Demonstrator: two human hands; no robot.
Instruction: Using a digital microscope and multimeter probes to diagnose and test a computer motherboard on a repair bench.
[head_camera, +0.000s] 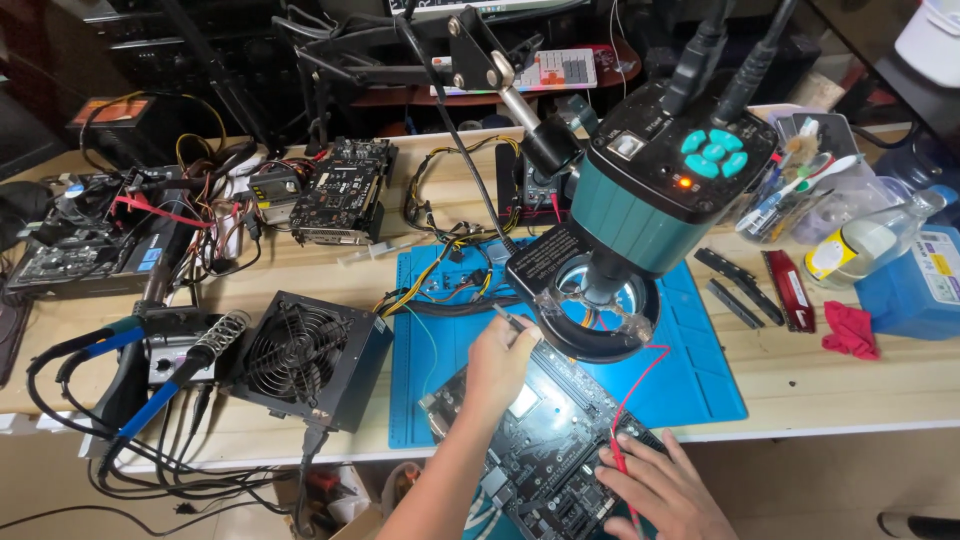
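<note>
A black circuit board (545, 440) lies on a blue work mat (700, 380) at the near table edge, under a teal microscope camera (660, 180) with a lit ring light (600, 310). My left hand (497, 365) holds a thin probe (508, 320) with its tip pointed under the ring light. My right hand (655, 485) rests on the board's near right corner and pinches a red probe (620, 465), whose red wire (645, 375) runs up toward the ring light.
A black power supply with a fan grille (300, 355) sits left of the mat. A soldering stand with blue-handled irons (170, 360), tangled cables and other boards (340, 190) fill the left. Memory sticks (785, 290), a red cloth (850, 330) and bottles (870, 240) lie right.
</note>
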